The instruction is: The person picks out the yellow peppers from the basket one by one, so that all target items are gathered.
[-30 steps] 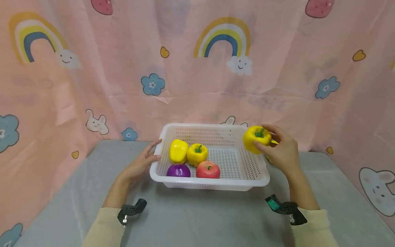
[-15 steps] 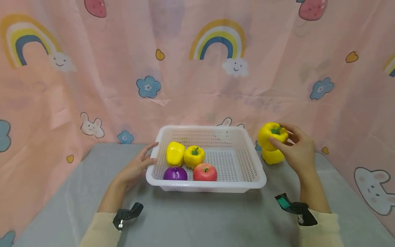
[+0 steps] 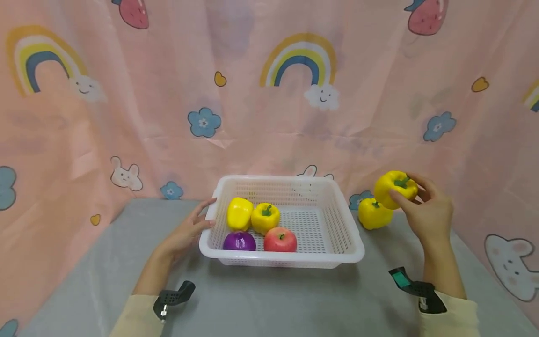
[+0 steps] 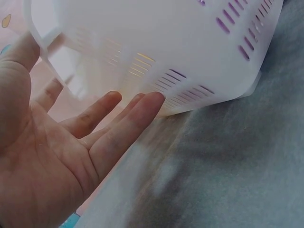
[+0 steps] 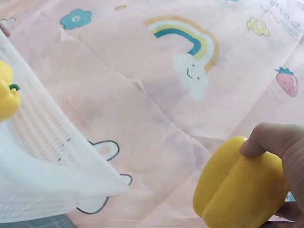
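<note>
My right hand (image 3: 431,215) pinches a yellow bell pepper (image 3: 391,191) with a green stem, above the table to the right of the basket. In the right wrist view, the thumb lies across the top of this pepper (image 5: 237,185). A second yellow bell pepper (image 3: 373,216) stands on the table just below and left of it. My left hand (image 3: 185,234) touches the left rim of the white plastic basket (image 3: 282,257). Seen from the left wrist, that hand (image 4: 61,142) has its fingers extended along the basket's outer wall (image 4: 142,28).
Inside the basket's left half lie a yellow bell pepper (image 3: 240,213), another yellow bell pepper (image 3: 266,221), a purple onion (image 3: 239,241) and a red apple (image 3: 280,239). A pink patterned curtain (image 3: 261,150) hangs behind the grey table (image 3: 286,299).
My right hand has carried its pepper rightward, from over the basket's right rim to beyond it. The pepper standing on the table has come into fuller view. My left hand stays at the rim.
</note>
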The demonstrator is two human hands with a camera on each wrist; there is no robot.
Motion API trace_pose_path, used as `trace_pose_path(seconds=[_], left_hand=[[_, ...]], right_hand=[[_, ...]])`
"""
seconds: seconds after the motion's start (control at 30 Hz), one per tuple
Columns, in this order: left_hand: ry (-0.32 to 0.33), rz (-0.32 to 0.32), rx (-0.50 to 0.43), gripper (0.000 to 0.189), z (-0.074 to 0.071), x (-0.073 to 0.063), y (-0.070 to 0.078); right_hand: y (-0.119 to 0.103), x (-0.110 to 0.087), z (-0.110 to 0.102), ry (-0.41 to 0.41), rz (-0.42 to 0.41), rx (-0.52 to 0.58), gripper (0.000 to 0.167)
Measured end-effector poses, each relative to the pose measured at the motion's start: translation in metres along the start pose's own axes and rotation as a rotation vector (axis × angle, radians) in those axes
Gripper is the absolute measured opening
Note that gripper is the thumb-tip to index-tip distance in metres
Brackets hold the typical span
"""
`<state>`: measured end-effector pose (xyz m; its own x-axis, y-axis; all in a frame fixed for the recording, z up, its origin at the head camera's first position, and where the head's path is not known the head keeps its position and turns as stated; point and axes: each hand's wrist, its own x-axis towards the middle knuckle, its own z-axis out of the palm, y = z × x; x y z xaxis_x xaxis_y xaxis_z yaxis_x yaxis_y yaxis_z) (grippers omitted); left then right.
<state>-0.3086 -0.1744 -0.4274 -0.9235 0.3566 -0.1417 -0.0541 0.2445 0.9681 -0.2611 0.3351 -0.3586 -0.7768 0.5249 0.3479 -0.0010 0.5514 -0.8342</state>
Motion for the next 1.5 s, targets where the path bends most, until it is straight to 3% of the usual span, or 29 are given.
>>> trace_pose_path(seconds=[0.23,0.6,0.97,1.2,1.33,1.5], left_hand=[[-0.008,0.001,-0.004,0.072,0.001,0.000,0.000],[0.002,0.004,-0.001,0.072,-0.002,0.000,0.004],[0.046,-0.028,0.031,0.072,0.003,-0.002,0.003],[0.044,-0.030,0.029,0.072,0.007,-0.001,0.003],[0.039,-0.022,0.027,0.071,0.005,-0.001,0.007],[0.036,-0.015,0.049,0.072,0.002,-0.001,0.007]], right_hand=[[0.007,0.007,-0.007,0.033,0.076,-0.032,0.055],[0.029,0.017,-0.008,0.094,0.122,-0.018,0.054],[0.055,0.021,0.000,0.129,0.107,-0.013,0.056],[0.071,0.025,0.001,0.105,0.221,-0.006,0.059],[0.076,0.028,0.004,0.086,0.242,-0.034,0.060],[0.086,0.030,0.008,0.022,0.306,-0.038,0.063]])
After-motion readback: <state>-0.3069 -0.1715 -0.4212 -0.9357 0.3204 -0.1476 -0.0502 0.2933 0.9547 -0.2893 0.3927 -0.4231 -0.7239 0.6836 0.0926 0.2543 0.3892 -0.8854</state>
